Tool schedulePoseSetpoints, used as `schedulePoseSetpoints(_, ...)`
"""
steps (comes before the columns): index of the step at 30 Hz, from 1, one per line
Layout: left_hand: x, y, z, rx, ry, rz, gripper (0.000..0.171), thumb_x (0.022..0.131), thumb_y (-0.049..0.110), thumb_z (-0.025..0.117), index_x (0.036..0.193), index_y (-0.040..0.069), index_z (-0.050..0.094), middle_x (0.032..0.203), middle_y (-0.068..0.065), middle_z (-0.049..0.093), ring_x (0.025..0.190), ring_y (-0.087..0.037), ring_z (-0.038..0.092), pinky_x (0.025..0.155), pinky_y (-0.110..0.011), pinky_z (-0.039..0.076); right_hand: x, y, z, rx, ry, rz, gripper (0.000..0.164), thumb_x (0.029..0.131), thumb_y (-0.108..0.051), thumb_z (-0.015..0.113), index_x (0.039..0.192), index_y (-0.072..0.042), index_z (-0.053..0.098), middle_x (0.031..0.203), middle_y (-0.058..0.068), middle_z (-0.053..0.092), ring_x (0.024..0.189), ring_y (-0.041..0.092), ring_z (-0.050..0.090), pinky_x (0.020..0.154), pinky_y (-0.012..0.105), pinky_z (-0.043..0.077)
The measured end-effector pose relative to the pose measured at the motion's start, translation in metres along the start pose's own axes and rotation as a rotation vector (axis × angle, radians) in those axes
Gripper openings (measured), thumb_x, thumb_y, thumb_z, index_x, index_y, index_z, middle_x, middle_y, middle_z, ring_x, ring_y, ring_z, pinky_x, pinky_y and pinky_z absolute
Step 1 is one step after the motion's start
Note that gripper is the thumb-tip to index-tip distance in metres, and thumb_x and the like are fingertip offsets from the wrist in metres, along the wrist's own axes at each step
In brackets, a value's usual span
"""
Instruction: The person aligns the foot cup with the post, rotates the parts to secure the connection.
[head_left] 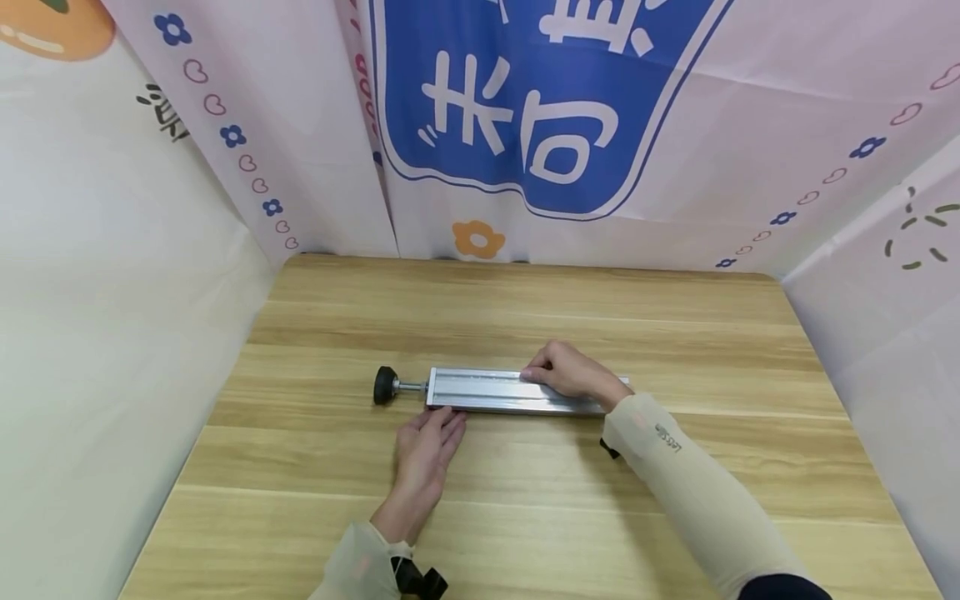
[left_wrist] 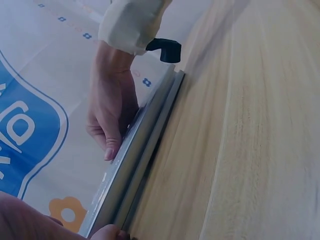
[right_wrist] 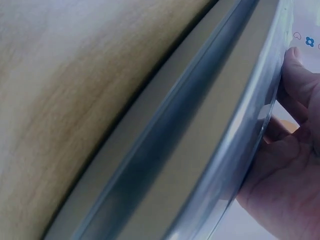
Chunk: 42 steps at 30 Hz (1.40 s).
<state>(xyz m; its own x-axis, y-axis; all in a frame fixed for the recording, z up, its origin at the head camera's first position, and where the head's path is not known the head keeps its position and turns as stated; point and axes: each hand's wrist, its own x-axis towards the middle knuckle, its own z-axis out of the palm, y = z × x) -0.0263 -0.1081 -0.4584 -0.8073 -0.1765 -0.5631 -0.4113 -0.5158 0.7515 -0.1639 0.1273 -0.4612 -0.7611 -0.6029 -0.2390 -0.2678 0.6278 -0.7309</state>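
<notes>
A silver aluminium profile (head_left: 480, 392) with grooves along its length lies across the wooden table. From its left end sticks out a threaded rod with a round black levelling foot (head_left: 385, 385). My right hand (head_left: 570, 371) grips the profile right of its middle, thumb on top and the other fingers curled toward the far side. In the right wrist view, that hand (right_wrist: 290, 165) lies against the shiny face, and the grooved side fills the middle. At the near left corner, the fairly straight fingers of my left hand (head_left: 423, 458) touch the lower edge; some fingertips are hidden.
The wooden table (head_left: 525, 308) runs back to a printed cloth (head_left: 510, 100) hanging behind it. Pale cloth walls (head_left: 112, 292) stand on both sides. Small black devices are strapped at both wrists.
</notes>
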Motion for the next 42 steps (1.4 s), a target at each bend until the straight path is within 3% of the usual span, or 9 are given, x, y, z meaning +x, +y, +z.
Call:
schedulePoseSetpoints(10, -0.001, -0.001, 0.002, -0.017, 0.015, -0.003, 0.062, 0.107, 0.004, 0.046, 0.157, -0.019, 0.017, 0.154, -0.037, 0.044, 0.148, -0.043, 0.047, 0.12, -0.041, 0.044, 0.0, 0.001, 0.0, -0.001, 0.001, 0.017, 0.023, 0.105, -0.023, 0.065, 0.107, -0.01, 0.083, 0.119, 0.011, 0.079, 0.119, 0.03, 0.072, 0.104, 0.047, 0.057)
schedulePoseSetpoints(18, -0.002, -0.004, 0.001, -0.039, 0.008, 0.018, 0.06, 0.109, 0.008, 0.043, 0.157, -0.018, 0.019, 0.154, -0.037, 0.044, 0.148, -0.042, 0.048, 0.12, -0.043, 0.044, -0.001, -0.003, 0.0, -0.019, 0.018, 0.026, 0.024, 0.105, -0.024, 0.065, 0.107, -0.011, 0.084, 0.119, 0.01, 0.08, 0.117, 0.027, 0.072, 0.099, 0.044, 0.058)
schedulePoseSetpoints(25, -0.004, -0.007, -0.001, -0.058, -0.009, 0.061, 0.052, 0.11, 0.009, 0.037, 0.153, -0.02, 0.028, 0.154, -0.039, 0.043, 0.149, -0.043, 0.046, 0.121, -0.043, 0.042, -0.002, -0.003, 0.002, -0.014, 0.047, 0.072, 0.024, 0.105, -0.026, 0.066, 0.102, -0.012, 0.085, 0.116, 0.008, 0.08, 0.097, 0.015, 0.069, 0.082, 0.032, 0.053)
schedulePoseSetpoints(30, -0.005, -0.008, -0.001, -0.065, -0.01, 0.059, 0.052, 0.11, 0.008, 0.038, 0.153, -0.02, 0.028, 0.155, -0.038, 0.043, 0.15, -0.042, 0.046, 0.121, -0.042, 0.042, 0.0, 0.002, 0.006, 0.0, 0.072, 0.065, 0.022, 0.104, -0.025, 0.067, 0.101, -0.013, 0.085, 0.114, 0.008, 0.081, 0.09, 0.012, 0.067, 0.079, 0.03, 0.051)
schedulePoseSetpoints(37, -0.005, -0.009, -0.002, -0.067, -0.027, 0.06, 0.054, 0.11, 0.008, 0.037, 0.154, -0.021, 0.024, 0.156, -0.04, 0.039, 0.151, -0.044, 0.042, 0.123, -0.043, 0.04, -0.004, 0.007, 0.013, 0.016, 0.134, -0.017, 0.02, 0.103, -0.023, 0.069, 0.108, -0.01, 0.084, 0.109, 0.006, 0.081, 0.101, 0.017, 0.073, 0.09, 0.038, 0.06)
schedulePoseSetpoints(42, -0.004, -0.01, -0.002, -0.066, -0.016, 0.06, 0.053, 0.11, 0.008, 0.038, 0.153, -0.02, 0.027, 0.155, -0.038, 0.041, 0.15, -0.042, 0.044, 0.122, -0.042, 0.042, -0.007, 0.009, 0.019, -0.003, 0.189, -0.05, 0.026, 0.102, -0.023, 0.07, 0.117, -0.004, 0.08, 0.117, 0.013, 0.079, 0.113, 0.027, 0.074, 0.1, 0.045, 0.059)
